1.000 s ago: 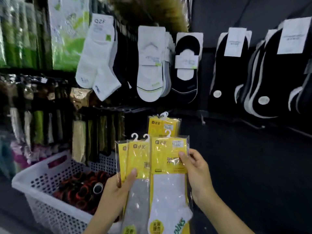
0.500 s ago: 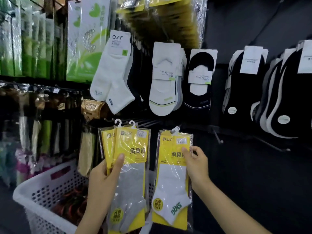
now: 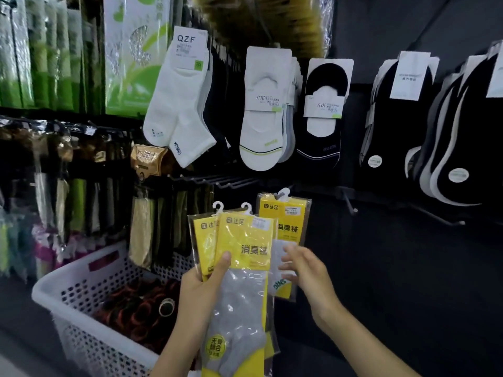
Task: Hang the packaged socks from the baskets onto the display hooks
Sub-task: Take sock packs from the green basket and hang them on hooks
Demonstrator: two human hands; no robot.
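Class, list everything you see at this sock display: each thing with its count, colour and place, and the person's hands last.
grey-sock packets: two, yellow, fanned in the left hand.
white-sock packet: one, yellow, behind them, by the right hand.
basket: one, white, perforated, lower left.
bundles: many, red-and-black, inside the basket.
ankle socks: front pair white, hanging upper centre.
white no-show socks: one stack, right of those.
black no-show socks: one stack, further right.
black socks: several stacks, far right.
hooks: several, dark, bare, above the packets.
green packages: a row, upper left.
left hand: one, grips both grey-sock packets.
right hand: one, at the white-sock packet; grip blurred.
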